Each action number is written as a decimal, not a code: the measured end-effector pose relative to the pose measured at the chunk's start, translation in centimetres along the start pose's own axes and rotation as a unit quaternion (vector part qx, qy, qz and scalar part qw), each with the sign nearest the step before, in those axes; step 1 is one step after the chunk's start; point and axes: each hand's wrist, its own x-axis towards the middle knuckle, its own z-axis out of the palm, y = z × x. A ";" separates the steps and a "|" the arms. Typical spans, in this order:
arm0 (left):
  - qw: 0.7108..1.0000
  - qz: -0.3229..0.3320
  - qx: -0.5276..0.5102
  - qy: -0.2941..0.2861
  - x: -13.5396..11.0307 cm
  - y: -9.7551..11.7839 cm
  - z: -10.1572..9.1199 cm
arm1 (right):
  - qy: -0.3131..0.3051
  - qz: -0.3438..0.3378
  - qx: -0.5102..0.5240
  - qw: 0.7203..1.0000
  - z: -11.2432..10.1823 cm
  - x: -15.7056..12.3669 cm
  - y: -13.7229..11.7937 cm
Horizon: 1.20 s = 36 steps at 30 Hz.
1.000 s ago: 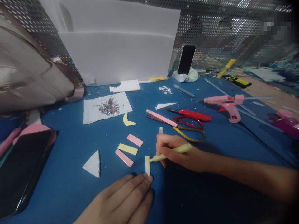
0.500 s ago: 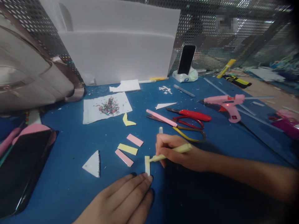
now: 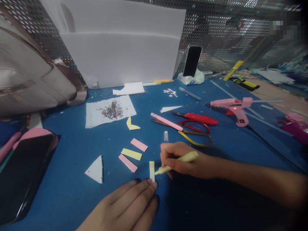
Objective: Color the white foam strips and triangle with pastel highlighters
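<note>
The tip of the yellow marker (image 3: 189,157) had been shifted toward six o'clock along the part-yellow strip (image 3: 152,168) since the earlier frame, its barrel being grasped in the right hand (image 3: 186,169) at the strip's three o'clock. The strip was pinned to the blue table (image 3: 72,199) by the unclenched left hand (image 3: 127,203) at seven o'clock; three coloured strips (image 3: 131,154) were set at ten, a clear cap (image 3: 166,136) at one.

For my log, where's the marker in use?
In the head view, lower right of centre, the marker is in the right hand, tip at the half-yellow strip.
</note>
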 end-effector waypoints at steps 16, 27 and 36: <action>1.000 -0.007 0.008 0.012 0.2 0.0 0.0 | 0.010 0.004 0.043 0.999 0.1 0.2 0.0; 1.000 -0.017 0.006 0.014 0.0 0.3 0.1 | 0.012 0.006 0.048 0.999 0.0 0.4 0.0; 1.000 -0.017 0.000 0.009 0.0 0.2 0.1 | 0.009 0.002 0.049 0.999 0.0 0.2 0.2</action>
